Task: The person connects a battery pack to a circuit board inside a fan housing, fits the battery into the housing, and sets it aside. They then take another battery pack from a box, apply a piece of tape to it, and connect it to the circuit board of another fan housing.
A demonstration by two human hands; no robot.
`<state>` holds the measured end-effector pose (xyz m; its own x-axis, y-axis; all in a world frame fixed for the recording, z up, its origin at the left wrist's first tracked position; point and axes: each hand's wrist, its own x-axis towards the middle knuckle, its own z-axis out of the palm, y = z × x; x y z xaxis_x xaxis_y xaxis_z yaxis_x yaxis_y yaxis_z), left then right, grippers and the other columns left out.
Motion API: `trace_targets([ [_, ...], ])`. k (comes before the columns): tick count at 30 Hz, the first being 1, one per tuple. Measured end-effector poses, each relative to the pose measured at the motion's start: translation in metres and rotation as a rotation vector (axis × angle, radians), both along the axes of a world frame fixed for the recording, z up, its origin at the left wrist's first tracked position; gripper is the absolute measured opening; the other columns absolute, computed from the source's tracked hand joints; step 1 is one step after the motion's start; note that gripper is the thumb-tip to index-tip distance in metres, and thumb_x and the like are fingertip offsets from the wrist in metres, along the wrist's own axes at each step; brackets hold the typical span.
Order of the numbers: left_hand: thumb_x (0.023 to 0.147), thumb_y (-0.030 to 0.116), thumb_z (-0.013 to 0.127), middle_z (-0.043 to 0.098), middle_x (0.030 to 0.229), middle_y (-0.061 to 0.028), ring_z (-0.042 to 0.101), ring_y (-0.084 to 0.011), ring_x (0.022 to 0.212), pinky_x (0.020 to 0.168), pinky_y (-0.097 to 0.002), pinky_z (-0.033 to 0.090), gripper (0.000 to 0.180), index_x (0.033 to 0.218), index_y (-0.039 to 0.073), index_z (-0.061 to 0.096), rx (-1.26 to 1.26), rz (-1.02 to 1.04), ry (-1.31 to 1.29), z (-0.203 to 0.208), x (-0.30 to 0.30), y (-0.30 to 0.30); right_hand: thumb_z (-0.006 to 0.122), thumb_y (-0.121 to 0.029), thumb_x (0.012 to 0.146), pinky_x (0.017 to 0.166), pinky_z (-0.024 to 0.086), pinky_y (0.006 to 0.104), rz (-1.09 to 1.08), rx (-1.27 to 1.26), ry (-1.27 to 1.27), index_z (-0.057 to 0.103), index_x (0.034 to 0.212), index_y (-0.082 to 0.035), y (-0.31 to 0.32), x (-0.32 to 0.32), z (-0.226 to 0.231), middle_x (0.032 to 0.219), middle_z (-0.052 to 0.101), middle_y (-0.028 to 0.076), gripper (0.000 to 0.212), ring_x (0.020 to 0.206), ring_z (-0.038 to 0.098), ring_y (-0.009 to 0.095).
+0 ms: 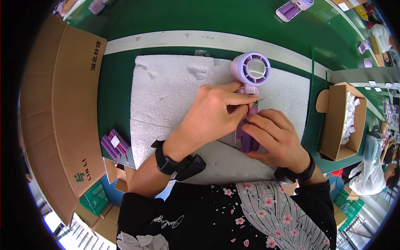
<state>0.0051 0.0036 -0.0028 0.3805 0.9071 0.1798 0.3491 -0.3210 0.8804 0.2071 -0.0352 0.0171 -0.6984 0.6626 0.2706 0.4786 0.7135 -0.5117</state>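
Observation:
A light purple handheld fan [251,70] lies on the white foam board, its round head pointing away from me and its handle toward me. The handle is uncovered, showing a purple battery pack [248,142] and a small green circuit board [255,102]. My left hand [216,109] is closed at the top of the handle, thumb and index finger pinched beside the circuit board. What sits between those fingertips is hidden. Lower down, my right hand [278,135] curls round the battery pack and the handle from the right.
Under the work is the foam board [166,91] on a green table. A large cardboard box [62,112] stands at left, near several purple battery packs [114,143]. At right is an open carton [333,125] of small white pieces. Another opened fan [291,10] lies beyond the pale strip.

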Motion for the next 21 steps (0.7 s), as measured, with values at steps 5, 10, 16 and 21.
trace_targets([
  [5, 0.073, -0.006, 0.066, 0.070, 0.102, -0.0174, 0.070, -0.0266, 0.073, 0.061, -0.0281, 0.053, 0.031, 0.101, 0.005, 0.074, -0.035, -0.027, 0.024, 0.001, -0.003, 0.004, 0.088, -0.012, 0.046, 0.087, 0.052, 0.0431, -0.039, -0.032, 0.015, 0.059, 0.114, -0.003, 0.000, -0.002, -0.002, 0.116, 0.061, 0.014, 0.075, 0.103, 0.059, 0.035],
  [10, 0.075, -0.002, 0.065, 0.067, 0.087, -0.0165, 0.066, -0.0310, 0.066, 0.061, -0.0345, 0.053, 0.025, 0.098, 0.003, 0.074, 0.028, -0.045, -0.006, 0.001, -0.005, 0.004, 0.085, -0.010, 0.047, 0.090, 0.050, 0.0440, -0.102, -0.073, 0.053, 0.056, 0.117, -0.001, -0.002, -0.005, -0.003, 0.117, 0.058, 0.015, 0.076, 0.107, 0.056, 0.035],
  [16, 0.075, -0.001, 0.066, 0.067, 0.085, -0.0181, 0.066, -0.0317, 0.067, 0.062, -0.0348, 0.054, 0.026, 0.099, 0.002, 0.073, 0.006, -0.074, 0.026, 0.007, -0.006, 0.005, 0.087, -0.005, 0.048, 0.093, 0.050, 0.0428, -0.132, -0.133, 0.052, 0.057, 0.119, 0.001, -0.006, -0.005, -0.002, 0.120, 0.058, 0.017, 0.078, 0.110, 0.056, 0.037],
  [21, 0.074, -0.001, 0.066, 0.066, 0.081, -0.0177, 0.066, -0.0315, 0.066, 0.062, -0.0351, 0.054, 0.025, 0.098, 0.002, 0.074, 0.025, -0.061, -0.015, 0.001, -0.005, 0.005, 0.087, -0.002, 0.048, 0.095, 0.050, 0.0420, -0.149, -0.195, 0.103, 0.059, 0.119, 0.002, -0.012, 0.000, -0.002, 0.125, 0.056, 0.017, 0.077, 0.113, 0.056, 0.037],
])
